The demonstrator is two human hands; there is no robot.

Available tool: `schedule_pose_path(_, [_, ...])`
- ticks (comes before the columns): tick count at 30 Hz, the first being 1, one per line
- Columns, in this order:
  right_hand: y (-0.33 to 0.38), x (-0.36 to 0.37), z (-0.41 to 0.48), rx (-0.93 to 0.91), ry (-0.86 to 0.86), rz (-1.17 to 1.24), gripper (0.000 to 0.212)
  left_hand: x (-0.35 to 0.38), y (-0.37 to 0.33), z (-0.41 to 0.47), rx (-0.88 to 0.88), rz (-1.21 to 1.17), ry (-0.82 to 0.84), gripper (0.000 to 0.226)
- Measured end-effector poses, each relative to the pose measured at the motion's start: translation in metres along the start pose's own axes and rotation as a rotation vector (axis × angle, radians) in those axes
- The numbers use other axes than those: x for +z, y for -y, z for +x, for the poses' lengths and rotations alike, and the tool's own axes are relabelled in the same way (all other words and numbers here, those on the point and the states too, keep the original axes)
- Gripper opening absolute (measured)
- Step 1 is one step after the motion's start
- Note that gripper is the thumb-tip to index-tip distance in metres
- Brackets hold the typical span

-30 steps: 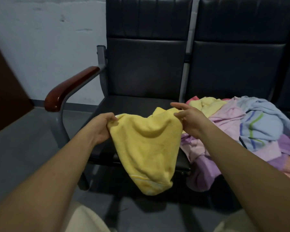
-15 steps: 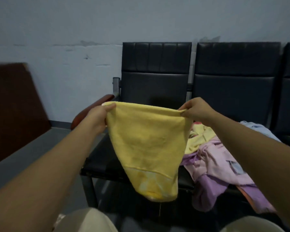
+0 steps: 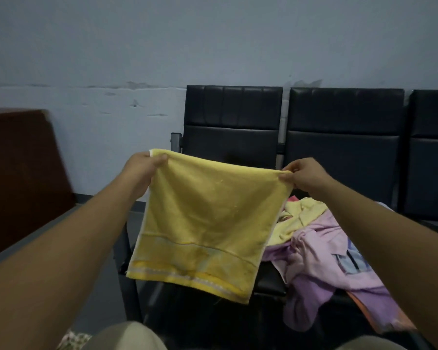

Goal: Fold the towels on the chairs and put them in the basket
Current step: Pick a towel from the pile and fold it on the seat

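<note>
The yellow towel (image 3: 208, 223) is soft, light terry that sags wherever it is unsupported, so it is best taken by its corners or along a hemmed edge. That is how it is held here: the left hand (image 3: 142, 170) pinches one top corner between thumb and curled fingers, and the right hand (image 3: 304, 176) pinches the other, with the top edge drawn nearly taut between them. The nap should keep it from slipping in a pinch, and nothing about it is fragile. The likely trouble in folding is keeping the edges matched, since the lower half hangs loose. The towel hangs in the air in front of the end chair (image 3: 233, 137) of a black row, its bottom hem near the front edge of that seat and touching nothing I can make out. As held it is roughly square and pale yellow. A woven band crosses the lower part, and a brighter stripe with whitish stitching runs along the hem. The band looks blotched, though in this dim light that may be only shadow. A heap of other towels (image 3: 321, 248), pink, lilac and light yellow, lies on the next seat and spills over its front edge. No basket is in view.
</note>
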State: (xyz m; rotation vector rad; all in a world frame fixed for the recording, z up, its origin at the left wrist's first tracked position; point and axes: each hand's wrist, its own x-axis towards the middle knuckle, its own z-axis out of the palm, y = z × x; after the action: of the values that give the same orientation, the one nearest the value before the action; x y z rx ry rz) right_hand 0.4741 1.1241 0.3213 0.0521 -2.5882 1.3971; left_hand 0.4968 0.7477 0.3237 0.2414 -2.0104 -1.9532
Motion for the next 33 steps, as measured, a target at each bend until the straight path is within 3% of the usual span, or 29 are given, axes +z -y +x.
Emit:
schedule_pose_path(5, [-0.001,0.005,0.008,-0.027,-0.058,0.099,0.013,0.004,0.000,-0.002,0.035,0.096,-0.020,0.040])
schedule_pose_path(9, [-0.005,0.009,0.020,0.007,-0.098,0.301,0.015,0.004,0.006,0.007,0.116,0.163,-0.128,0.034])
schedule_pose_path(13, [-0.010,0.021,0.039,0.072,-0.071,0.454,0.017,0.015,0.012,0.027,0.063,0.031,-0.204,0.024])
schedule_pose_path(17, [-0.016,0.038,0.068,0.108,-0.111,0.467,0.010,0.019,0.033,0.062,0.045,0.052,-0.217,0.010])
schedule_pose_path(21, [-0.020,0.054,0.114,0.108,-0.132,0.405,0.012,0.023,0.044,0.099,0.068,0.156,-0.220,0.033])
schedule_pose_path(26, [0.008,0.052,0.171,-0.025,-0.217,0.267,0.013,0.036,0.011,0.139,0.181,0.135,-0.283,0.039])
schedule_pose_path(30, [0.039,0.032,0.194,-0.093,-0.328,0.305,0.017,0.043,-0.028,0.148,0.306,0.096,-0.312,0.031])
schedule_pose_path(33, [0.049,0.025,0.182,-0.125,-0.367,0.354,0.016,0.039,-0.035,0.138,0.288,0.069,-0.284,0.024])
